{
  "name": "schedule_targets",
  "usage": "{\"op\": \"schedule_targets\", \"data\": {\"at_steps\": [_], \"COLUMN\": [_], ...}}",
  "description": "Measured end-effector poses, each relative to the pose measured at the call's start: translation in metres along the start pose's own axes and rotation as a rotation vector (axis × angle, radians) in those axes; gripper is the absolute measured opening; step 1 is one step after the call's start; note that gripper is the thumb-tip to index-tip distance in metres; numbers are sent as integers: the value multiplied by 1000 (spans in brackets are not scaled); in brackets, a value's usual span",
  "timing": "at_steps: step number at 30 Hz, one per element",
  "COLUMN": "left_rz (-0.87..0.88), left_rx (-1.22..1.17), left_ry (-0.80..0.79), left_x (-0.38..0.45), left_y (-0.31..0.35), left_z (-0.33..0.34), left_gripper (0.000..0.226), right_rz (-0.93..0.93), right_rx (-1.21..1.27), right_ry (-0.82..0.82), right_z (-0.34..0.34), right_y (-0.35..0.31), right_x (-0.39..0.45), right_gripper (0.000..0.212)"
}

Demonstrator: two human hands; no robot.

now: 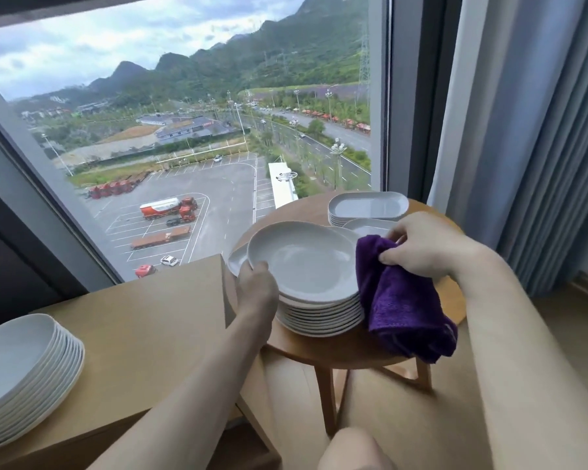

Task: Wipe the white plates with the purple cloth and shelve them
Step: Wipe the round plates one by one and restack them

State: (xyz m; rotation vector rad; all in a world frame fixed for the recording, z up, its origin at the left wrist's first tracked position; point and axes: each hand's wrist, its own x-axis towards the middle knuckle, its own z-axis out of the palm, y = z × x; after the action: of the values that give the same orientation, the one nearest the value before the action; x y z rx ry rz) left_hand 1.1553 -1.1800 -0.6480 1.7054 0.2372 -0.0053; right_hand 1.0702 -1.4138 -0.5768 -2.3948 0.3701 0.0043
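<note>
Beside smooth round plates (302,262), plush purple cloth (401,307)

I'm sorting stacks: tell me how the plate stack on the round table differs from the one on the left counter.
The round-table stack sits level, with the left hand gripping its top plate's rim; the counter stack is untouched. The round-table stack has the purple cloth draped against it from the right hand; nothing touches the counter stack. Both hold white plates of similar shape.

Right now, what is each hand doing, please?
Left hand: closed on the rim of the top plate of the stack.
Right hand: closed, holding the cloth.
</note>
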Motion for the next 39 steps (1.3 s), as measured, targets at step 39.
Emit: {"op": "schedule_targets", "data": {"at_steps": [39], "left_rz": [-336], "left_rx": [-320], "left_ry": [666], "left_x": [9], "left_y": [-99], "left_z": [-397], "left_gripper": [57], "right_rz": [-422], "right_rx": [432], "right_ry": [-216], "right_z": [246], "right_y": [-188], "right_x": [-29], "right_gripper": [29]}}
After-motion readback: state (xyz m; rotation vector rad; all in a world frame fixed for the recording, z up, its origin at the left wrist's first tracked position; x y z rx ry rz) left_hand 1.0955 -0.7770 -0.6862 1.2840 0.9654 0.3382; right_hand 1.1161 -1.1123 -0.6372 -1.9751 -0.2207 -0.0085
